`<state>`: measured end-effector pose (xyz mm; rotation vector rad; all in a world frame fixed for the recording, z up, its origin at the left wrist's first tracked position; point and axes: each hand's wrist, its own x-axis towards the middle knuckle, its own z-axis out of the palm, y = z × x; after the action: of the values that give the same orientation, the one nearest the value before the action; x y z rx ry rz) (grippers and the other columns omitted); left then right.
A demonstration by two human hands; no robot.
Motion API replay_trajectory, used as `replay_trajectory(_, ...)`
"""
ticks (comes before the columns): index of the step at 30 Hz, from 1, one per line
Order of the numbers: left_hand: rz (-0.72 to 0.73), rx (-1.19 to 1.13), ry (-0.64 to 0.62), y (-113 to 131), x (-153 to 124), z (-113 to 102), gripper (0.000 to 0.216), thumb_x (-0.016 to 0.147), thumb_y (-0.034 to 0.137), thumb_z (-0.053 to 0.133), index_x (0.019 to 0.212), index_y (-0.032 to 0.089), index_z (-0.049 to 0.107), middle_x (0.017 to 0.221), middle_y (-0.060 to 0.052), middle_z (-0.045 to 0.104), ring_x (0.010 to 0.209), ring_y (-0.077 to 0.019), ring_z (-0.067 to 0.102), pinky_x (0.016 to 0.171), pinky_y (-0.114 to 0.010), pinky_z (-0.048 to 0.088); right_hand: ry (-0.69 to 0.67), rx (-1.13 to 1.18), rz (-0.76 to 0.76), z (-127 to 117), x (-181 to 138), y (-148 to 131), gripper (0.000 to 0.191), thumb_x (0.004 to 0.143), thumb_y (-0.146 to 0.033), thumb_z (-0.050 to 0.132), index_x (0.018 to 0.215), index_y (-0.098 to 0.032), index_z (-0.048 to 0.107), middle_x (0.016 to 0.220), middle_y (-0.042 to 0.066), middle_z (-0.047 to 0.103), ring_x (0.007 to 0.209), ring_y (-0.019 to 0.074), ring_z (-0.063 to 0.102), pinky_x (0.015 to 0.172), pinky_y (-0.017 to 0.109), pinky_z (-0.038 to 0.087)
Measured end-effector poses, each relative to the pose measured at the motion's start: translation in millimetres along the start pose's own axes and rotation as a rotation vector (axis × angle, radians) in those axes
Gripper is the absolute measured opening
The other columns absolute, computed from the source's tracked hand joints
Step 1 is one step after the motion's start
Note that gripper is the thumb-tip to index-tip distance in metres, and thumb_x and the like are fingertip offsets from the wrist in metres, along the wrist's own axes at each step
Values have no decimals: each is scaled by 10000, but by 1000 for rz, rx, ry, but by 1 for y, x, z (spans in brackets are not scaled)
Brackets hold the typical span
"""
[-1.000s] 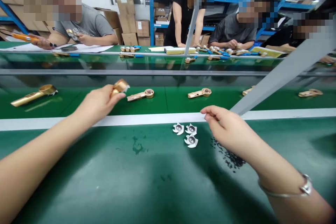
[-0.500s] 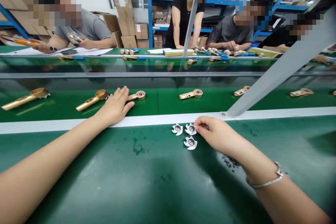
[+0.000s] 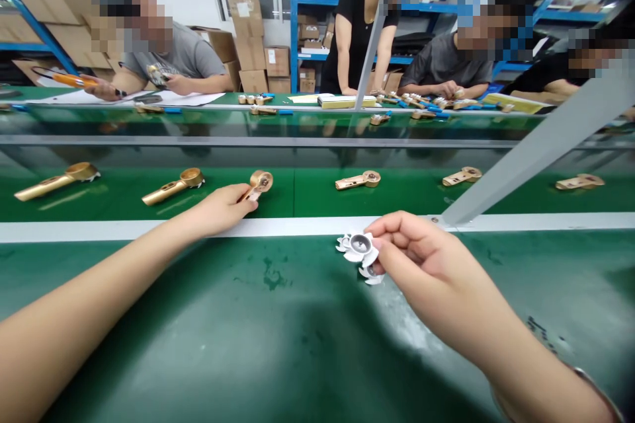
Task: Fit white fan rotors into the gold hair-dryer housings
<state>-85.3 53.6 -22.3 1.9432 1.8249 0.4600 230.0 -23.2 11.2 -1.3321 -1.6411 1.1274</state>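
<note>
Left hand (image 3: 223,211) grips a gold handle (image 3: 262,181); right hand (image 3: 424,261) pinches a white fan wheel (image 3: 360,245), not yet joined.
Handle is over the green belt (image 3: 313,199), wheel above the bench (image 3: 223,337); leftward, two gold pieces (image 3: 169,192) already show white blades (image 3: 197,183), rightward three show none.

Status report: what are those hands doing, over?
Left hand: gripping gold, round-headed casing. Right hand: pinching silvery-white, curved-finned wheel. Slanted grey post stands beyond right hand.

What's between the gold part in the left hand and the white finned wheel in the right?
The head view shows the white strip between the gold part and the held wheel, plus another finned wheel, partly hidden, just left of the latter.
</note>
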Motion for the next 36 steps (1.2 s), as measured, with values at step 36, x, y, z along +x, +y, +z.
replay_trajectory(36,500,328,-148,92,-95,38,116,911,140,321,887,248,355,674,8,628,503,-203,600,458,-285,327,-158,566,390,22,-8,-6,344,803,-144,562,1079,-249,385,566,-98,565,534,83,469,544,193,375)
